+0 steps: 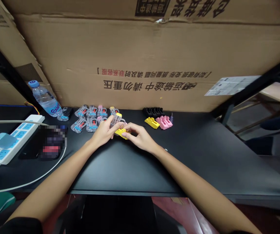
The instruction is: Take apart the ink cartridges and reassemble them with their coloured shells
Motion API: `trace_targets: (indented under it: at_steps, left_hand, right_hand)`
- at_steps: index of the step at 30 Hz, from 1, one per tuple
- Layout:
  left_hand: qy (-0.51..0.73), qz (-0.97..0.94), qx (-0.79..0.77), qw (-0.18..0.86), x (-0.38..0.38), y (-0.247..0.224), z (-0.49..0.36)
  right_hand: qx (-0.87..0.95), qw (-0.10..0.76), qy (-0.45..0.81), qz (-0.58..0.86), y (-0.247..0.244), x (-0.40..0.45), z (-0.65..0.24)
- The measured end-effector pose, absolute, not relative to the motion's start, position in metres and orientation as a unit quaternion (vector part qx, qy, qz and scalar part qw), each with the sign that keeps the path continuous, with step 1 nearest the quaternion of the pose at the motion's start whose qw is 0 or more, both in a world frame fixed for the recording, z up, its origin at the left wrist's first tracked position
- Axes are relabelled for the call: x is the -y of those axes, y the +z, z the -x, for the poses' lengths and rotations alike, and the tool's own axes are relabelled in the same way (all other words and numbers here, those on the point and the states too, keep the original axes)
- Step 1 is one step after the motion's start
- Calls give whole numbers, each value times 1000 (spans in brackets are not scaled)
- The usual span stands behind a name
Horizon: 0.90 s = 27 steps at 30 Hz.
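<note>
Near the middle of the black table, my left hand [103,132] is closed on a clear plastic piece with a yellow top [117,119] and a yellow part [121,132] below it. The fingers of my right hand [138,136] pinch the right side of that same yellow part. Several clear plastic pieces with red and blue bits [91,124] lie in two rows left of and behind my left hand. To the right, behind my right hand, lie another yellow part [152,122], a pink part [164,122] and black parts [153,112].
A water bottle [47,100] leans at the back left. A white power strip [20,136] and a white cable [44,175] lie on the left, beside a dark, blurred object. Tall cardboard [135,48] stands behind the table [203,156].
</note>
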<state>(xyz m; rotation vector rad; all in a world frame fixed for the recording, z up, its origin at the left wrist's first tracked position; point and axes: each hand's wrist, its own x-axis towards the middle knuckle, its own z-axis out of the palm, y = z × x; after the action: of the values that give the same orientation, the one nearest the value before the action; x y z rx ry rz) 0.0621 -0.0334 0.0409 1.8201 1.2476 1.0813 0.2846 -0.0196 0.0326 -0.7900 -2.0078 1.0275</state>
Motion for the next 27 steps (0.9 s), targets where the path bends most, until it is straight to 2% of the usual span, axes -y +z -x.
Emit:
trace_targets:
  at_steps: [4, 7, 12, 17, 23, 27]
  left_hand:
    - [451, -702, -474, 281, 31, 47, -59]
    - [451, -710, -464, 279, 31, 50, -56]
    - [425, -733, -450, 282, 33, 46, -58]
    - [433, -749, -441, 239, 35, 43, -62]
    - [464, -733, -457, 197, 34, 48, -55]
    - [464, -713, -493, 181, 36, 53, -51]
  right_hand:
    - [731, 376, 460, 335, 39, 23, -282]
    - [724, 368, 465, 353, 41, 26, -279]
    - [782, 316, 403, 356, 41, 28, -278]
    - [808, 319, 345, 355, 45, 32, -281]
    - [813, 307, 352, 348, 51, 33, -283]
    - [839, 316, 263, 356, 58, 16, -306]
